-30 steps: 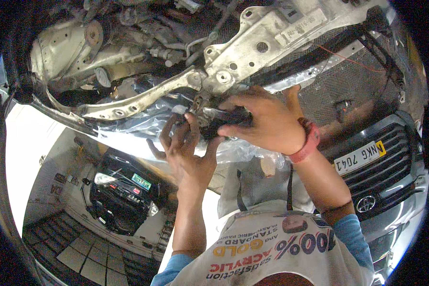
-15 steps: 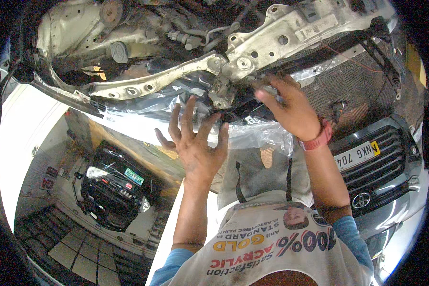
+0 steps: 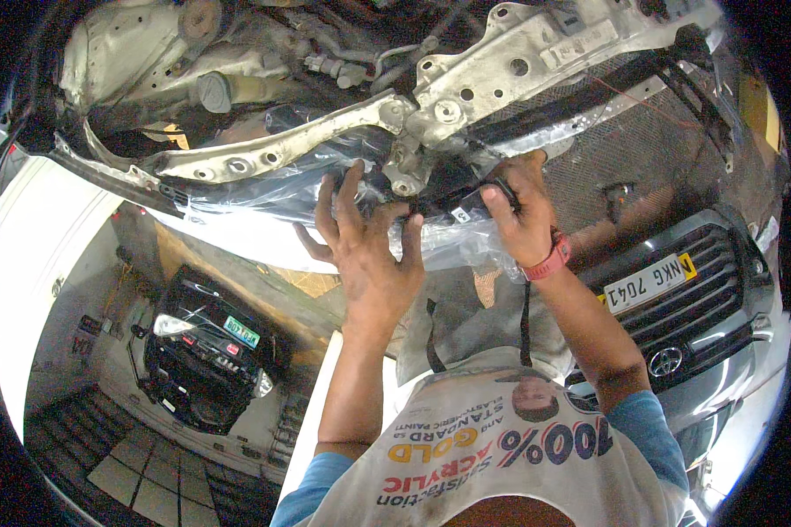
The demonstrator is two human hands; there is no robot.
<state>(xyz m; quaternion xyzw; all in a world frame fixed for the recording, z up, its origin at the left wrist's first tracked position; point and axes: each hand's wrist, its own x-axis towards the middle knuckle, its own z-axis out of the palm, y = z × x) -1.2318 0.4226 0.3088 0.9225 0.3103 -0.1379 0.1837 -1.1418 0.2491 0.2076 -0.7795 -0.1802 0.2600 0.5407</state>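
While we look up at the underside of a raised car, we read the scene from left to right.

Far left: a dark car (image 3: 204, 351) sits parked in the background, and beside it a white wall (image 3: 35, 255) curves with the lens.

Upper left: a pale, grimy crossmember (image 3: 264, 158) runs diagonally, with a sheet of clear plastic wrap (image 3: 255, 189) hanging beneath it.

Left hand: our left hand (image 3: 369, 255) is raised with palm up and fingers spread, grasping nothing; its fingertips (image 3: 353, 176) press against the plastic and the dark part above. A second ago it was curled close under the part beside the other hand; half a second ago it had already opened, and now it sits higher, flat against the wrap.

Centre: a dark part (image 3: 439, 198) wrapped in the plastic sits just under the metal bracket (image 3: 439, 119), between the two hands.

Right hand: our right hand (image 3: 518, 215), with a red wristband (image 3: 549, 262), is clenched around the right end of the dark part. It has slid rightward along the part since a second ago.

Meaning: we judge that the hands have moved apart so the left one props the part from below while the right one grips it.

Far right: a black mesh panel (image 3: 642, 158) lies overhead, and below it the grille of a silver car (image 3: 685, 307).
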